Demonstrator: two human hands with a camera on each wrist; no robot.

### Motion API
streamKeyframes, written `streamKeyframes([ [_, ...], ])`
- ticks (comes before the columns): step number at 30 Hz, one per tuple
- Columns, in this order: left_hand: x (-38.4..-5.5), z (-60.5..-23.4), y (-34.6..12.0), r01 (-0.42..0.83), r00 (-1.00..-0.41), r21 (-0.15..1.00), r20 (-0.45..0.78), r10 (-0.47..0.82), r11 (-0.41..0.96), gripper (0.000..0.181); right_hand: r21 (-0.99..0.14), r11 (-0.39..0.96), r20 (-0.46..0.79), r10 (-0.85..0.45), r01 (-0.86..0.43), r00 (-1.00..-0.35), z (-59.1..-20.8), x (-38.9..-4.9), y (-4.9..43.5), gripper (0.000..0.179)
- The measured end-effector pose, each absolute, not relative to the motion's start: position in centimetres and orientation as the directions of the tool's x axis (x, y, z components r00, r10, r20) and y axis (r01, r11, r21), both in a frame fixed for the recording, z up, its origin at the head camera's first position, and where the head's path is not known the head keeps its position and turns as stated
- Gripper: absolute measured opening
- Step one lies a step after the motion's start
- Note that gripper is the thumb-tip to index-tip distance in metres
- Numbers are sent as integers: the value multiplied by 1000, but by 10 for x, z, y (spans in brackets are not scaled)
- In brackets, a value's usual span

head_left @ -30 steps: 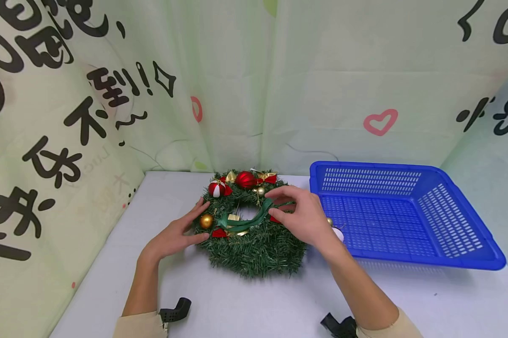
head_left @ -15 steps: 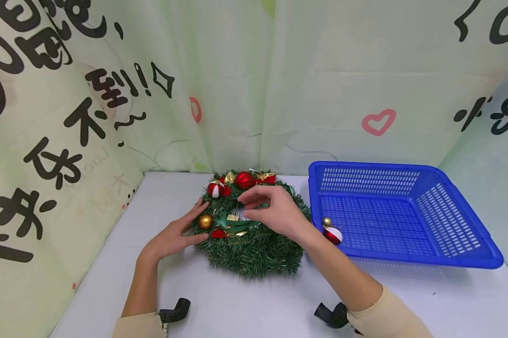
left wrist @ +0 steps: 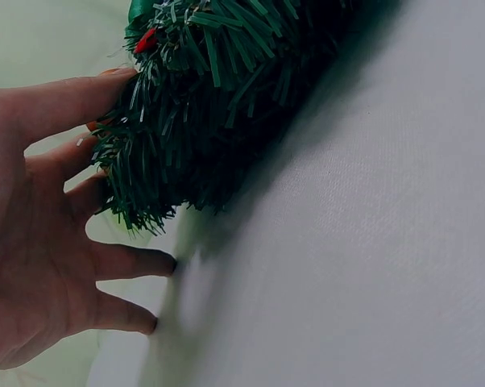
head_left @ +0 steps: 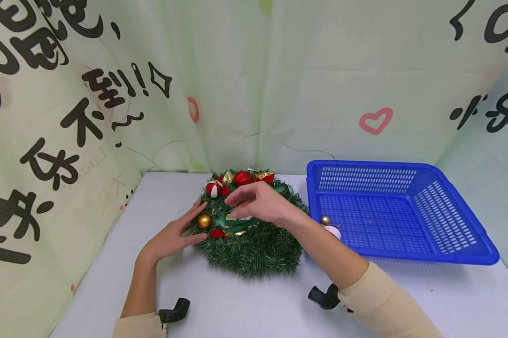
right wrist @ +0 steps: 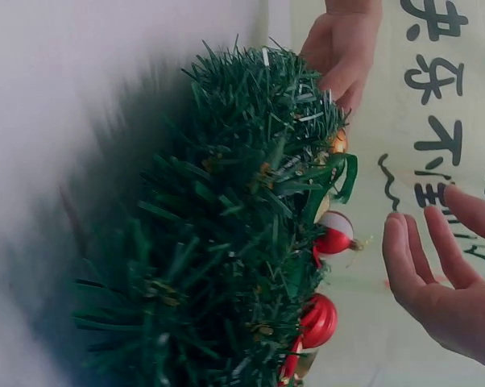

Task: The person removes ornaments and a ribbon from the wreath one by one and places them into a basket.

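on the white table [head_left: 237, 307], beside the blue basket [head_left: 372, 165], the wreath [head_left: 254, 253] is touched by the spread left hand [head_left: 173, 238]; above it the right hand [head_left: 260, 202] is poised, loosely curved.

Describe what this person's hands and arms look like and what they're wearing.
The left hand and right hand are ungloved. The left sleeve and right sleeve are plain beige, stopping well short of the hands. Beside each juts a black, angled wrist camera.
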State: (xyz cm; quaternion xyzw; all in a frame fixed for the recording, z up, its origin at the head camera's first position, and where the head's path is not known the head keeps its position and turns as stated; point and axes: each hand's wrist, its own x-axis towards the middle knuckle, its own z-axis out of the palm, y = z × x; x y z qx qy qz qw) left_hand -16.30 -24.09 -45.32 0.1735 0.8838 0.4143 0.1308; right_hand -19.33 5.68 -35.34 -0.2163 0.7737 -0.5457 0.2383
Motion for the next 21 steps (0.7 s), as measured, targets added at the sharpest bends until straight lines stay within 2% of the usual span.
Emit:
streamKeyframes([
  [12,-161,-451,-241,177,-907,785,-103,408,593,85,-918,385,-191,-638,-95,-746,-355,-210,35,33],
  [21,-161,-452,-242,176,-908,791,-100,407,587,84,-868,458,-175,-644,-192,-745,-364,-215,15,34],
])
